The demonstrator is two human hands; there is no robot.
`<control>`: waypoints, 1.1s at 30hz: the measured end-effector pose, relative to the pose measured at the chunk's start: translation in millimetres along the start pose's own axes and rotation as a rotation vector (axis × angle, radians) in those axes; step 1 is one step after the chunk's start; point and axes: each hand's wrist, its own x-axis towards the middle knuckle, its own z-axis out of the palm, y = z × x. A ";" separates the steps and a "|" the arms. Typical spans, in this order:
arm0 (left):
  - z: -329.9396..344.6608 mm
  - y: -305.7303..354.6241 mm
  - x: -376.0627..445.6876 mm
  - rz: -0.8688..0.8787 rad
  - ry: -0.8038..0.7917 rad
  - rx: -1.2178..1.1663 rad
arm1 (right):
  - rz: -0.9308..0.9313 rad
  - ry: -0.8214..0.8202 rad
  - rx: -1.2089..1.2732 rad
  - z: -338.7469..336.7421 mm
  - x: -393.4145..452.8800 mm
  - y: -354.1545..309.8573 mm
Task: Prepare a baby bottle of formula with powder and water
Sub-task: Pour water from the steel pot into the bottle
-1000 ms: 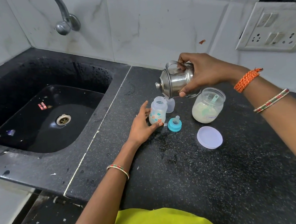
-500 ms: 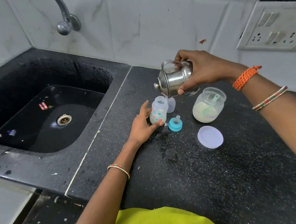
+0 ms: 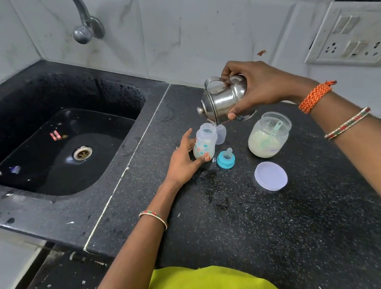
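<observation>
Pour into open bottle: spill risk at the narrow neck.
Baby bottle (image 3: 204, 142) upright on counter (image 3: 287, 228) near sink (image 3: 55, 146); left hand (image 3: 183, 162) pinches its base, thumb against fingers. Right hand (image 3: 258, 87), fingers curled round tilted steel kettle (image 3: 223, 99), could overshoot; teat ring (image 3: 226, 159) and powder jar (image 3: 269, 135) to the right would get wet.

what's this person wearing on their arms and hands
Both arms are bare, with no sleeves or gloves. The left wrist has one thin beaded bangle in red, green and gold. The right wrist has a braided orange thread band, and further up the right forearm sits a matching beaded bangle.
</observation>
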 end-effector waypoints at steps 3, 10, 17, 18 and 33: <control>-0.5 0.4 0.1 -0.003 -0.005 -0.005 | -0.005 -0.002 -0.019 -0.9 1.1 -0.9; -1.6 2.9 -1.3 0.009 0.002 0.004 | 0.006 0.023 0.012 1.4 1.8 4.3; -1.9 6.0 -2.8 0.013 0.009 0.011 | 0.120 0.087 0.251 26.5 -10.6 38.3; -1.9 5.8 -2.7 0.011 0.008 0.012 | 0.132 0.096 0.280 28.9 -11.8 42.1; -2.3 6.0 -1.8 0.000 -0.004 0.016 | 0.047 0.053 0.169 4.9 0.2 30.4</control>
